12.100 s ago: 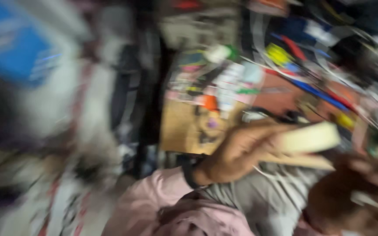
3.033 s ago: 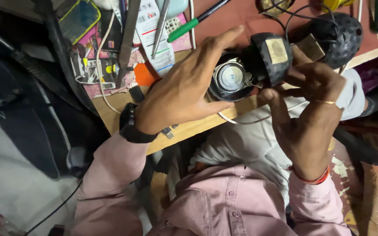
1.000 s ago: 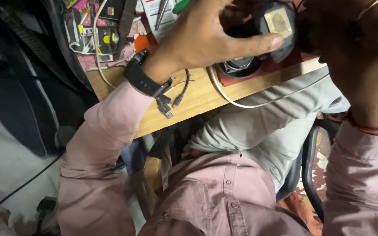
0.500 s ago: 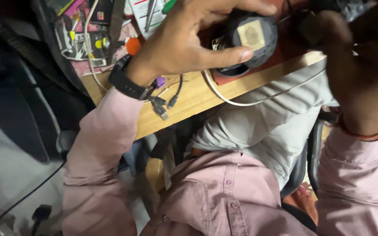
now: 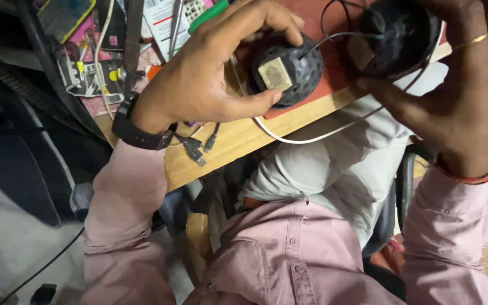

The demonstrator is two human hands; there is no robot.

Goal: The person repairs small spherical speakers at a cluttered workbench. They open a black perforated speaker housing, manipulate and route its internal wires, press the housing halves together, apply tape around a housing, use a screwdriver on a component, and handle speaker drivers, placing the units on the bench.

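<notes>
My left hand (image 5: 210,73) grips a round black dimpled shell half (image 5: 289,70) with a small square metal plate on its side, just above the wooden desk edge (image 5: 238,141). My right hand (image 5: 453,90) holds a second black dimpled shell half (image 5: 393,34) up at the top right. Thin black wires (image 5: 334,28) run between the two halves. A white cable (image 5: 306,135) loops along the desk edge below them. A black watch (image 5: 136,127) is on my left wrist, a red band on my right.
The desk's back left holds a green-handled tool (image 5: 207,14), papers, small electronic parts and loose black cable plugs (image 5: 196,147). A dark bag (image 5: 24,147) lies at the left on the floor. A black chair arm (image 5: 405,186) sits by my right side.
The two shell halves have come apart: my left hand moved its half left and down, while my right hand carried the other half to the right. The camera view shifted slightly.
</notes>
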